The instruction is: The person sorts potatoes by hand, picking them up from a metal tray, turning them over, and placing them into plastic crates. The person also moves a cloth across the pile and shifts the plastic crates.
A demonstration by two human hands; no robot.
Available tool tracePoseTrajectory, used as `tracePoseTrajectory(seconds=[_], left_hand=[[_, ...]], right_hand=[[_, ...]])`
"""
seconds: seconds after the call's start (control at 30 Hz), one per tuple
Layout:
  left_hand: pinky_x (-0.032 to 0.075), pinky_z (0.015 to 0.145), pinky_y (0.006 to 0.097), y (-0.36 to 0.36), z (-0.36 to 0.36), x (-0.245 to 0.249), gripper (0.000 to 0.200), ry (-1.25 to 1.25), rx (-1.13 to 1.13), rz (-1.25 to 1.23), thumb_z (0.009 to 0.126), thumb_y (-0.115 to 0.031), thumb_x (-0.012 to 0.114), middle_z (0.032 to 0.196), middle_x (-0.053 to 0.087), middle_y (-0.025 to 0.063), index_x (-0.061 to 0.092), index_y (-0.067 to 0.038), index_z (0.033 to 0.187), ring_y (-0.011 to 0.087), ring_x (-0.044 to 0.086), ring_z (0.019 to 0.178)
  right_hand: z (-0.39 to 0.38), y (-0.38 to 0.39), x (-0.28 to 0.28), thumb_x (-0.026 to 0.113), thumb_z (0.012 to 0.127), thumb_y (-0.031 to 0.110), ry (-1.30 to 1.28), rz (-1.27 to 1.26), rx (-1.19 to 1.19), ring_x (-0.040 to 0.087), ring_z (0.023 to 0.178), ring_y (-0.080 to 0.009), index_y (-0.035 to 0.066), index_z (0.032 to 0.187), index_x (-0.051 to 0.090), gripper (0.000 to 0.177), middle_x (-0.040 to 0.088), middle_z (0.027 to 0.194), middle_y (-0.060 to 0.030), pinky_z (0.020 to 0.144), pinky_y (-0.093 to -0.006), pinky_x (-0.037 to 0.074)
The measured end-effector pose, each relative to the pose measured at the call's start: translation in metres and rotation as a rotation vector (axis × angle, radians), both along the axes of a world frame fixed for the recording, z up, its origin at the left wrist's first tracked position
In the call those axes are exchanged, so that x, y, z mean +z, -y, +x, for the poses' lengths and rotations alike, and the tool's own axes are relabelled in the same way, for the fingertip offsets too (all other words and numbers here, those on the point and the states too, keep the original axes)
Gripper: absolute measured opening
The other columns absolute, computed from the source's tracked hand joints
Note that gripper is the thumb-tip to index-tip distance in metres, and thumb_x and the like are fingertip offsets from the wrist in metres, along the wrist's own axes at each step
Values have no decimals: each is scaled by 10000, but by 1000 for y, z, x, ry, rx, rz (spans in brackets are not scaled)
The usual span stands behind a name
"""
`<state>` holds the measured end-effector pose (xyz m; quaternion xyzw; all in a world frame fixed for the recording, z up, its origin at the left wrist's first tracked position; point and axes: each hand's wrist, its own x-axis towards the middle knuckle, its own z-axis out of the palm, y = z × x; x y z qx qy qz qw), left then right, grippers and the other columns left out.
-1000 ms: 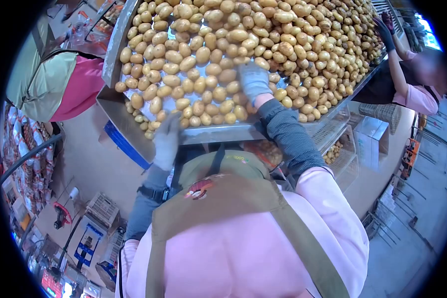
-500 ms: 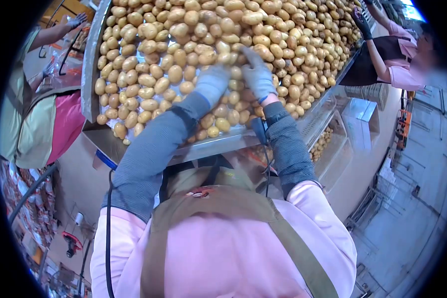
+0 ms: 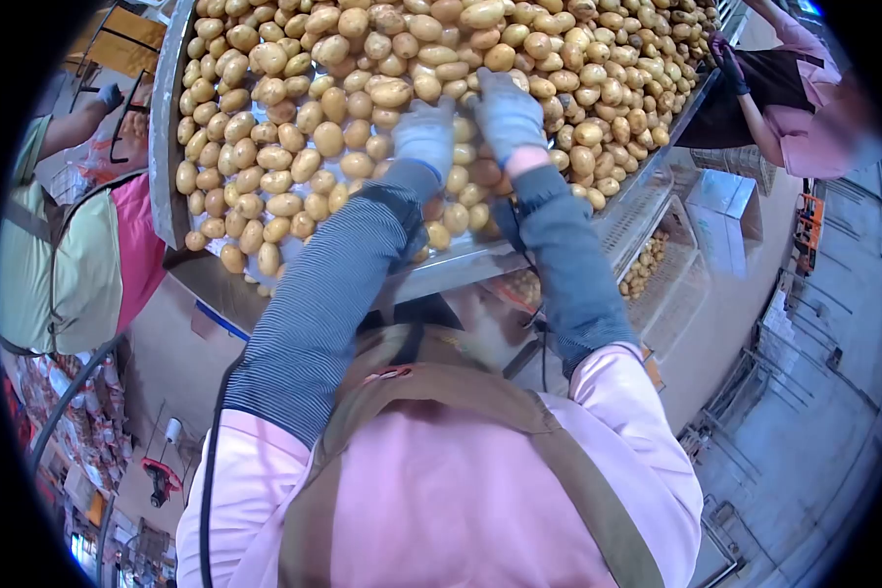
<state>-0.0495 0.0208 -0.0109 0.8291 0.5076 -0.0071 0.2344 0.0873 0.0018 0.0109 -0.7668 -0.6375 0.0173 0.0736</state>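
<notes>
Many yellow-brown potatoes [image 3: 392,93] cover a metal sorting table [image 3: 441,272]. My left hand [image 3: 424,135], in a grey glove, reaches into them near the middle, its fingers bent down among the potatoes and partly hidden. Just right of it lies my right hand [image 3: 508,113], also gloved, touching the potatoes with its fingertips pointing away from me. The two hands are a small gap apart, with potatoes between them. What either hand may hold is hidden under the fingers.
A co-worker in a dark apron [image 3: 745,98] stands at the right side, another person [image 3: 78,255] at the left. Right of the table are a crate with potatoes [image 3: 645,265] and a white box [image 3: 723,220]. A black cable [image 3: 211,470] hangs by my left sleeve.
Both hands have moved slightly farther over the potatoes, and my right fingers now sit closer together. The view has shifted a little. The co-worker at the right has lowered a hand.
</notes>
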Motion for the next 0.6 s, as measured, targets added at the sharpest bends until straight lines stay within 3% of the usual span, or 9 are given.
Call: tracePoseTrajectory(seconds=[0.13,0.23,0.27,0.3,0.37,0.47,0.5,0.57,0.6], left_hand=[[533,863,492,5,-19,-3,406,184,-25,-11,866,-138,650,1137,614,213,565,-147,1263,398,637,1065],[510,923,416,17,-48,-14,424,734,115,76,875,-95,633,1198,586,208,528,-98,1285,363,626,1071],[502,951,393,26,-56,8,397,958,325,-105,913,-62,595,1176,591,188,519,-76,1302,334,617,1096],[494,970,381,32,-64,11,345,1074,458,-124,951,-55,567,1165,595,168,538,-63,1295,308,605,1118],[498,975,381,45,-80,44,303,1017,478,-29,973,-87,584,1239,604,156,575,-59,1274,315,615,1121],[503,973,380,56,-96,60,261,673,-220,146,978,-125,615,1257,628,163,628,-50,1228,320,625,1130],[507,966,378,47,-96,57,250,716,-131,86,984,-142,614,1238,640,165,643,-54,1216,324,630,1126],[514,953,374,17,-94,43,236,788,45,-45,994,-178,611,1199,664,169,673,-64,1191,332,640,1116],[525,926,372,-4,-90,41,231,668,72,88,1001,-195,594,1143,686,152,691,-83,1178,328,647,1079]], right_hand=[[5,-29,3,662,861,313,10,-168,43,683,929,-397,80,1035,637,292,715,1013,-182,814,-498,533],[4,-16,19,666,883,391,-321,-33,-55,671,967,-415,99,1120,659,376,709,1013,-214,830,-481,538],[-10,-4,30,679,890,379,-455,-68,-223,678,999,-363,103,1137,663,372,703,1057,-215,848,-450,541],[-23,16,31,705,879,294,-752,112,-192,677,992,-349,92,1133,658,327,698,1045,-197,870,-398,545],[-52,57,21,732,835,202,-1355,35,-342,651,1028,-330,57,1163,627,373,654,1127,-180,862,-381,543],[-98,103,13,744,787,138,-903,101,-26,638,1029,-282,-6,1226,555,499,630,1175,-154,863,-375,537],[-102,110,10,774,808,183,-914,100,-87,647,1001,-244,-29,1277,492,587,653,1147,-116,856,-350,538],[-91,114,7,750,798,190,-786,148,-58,658,959,-259,-20,1251,538,543,650,1135,-155,829,-364,542],[-88,115,9,738,804,188,-934,158,-98,660,948,-260,-12,1253,540,530,649,1145,-164,809,-369,544]])
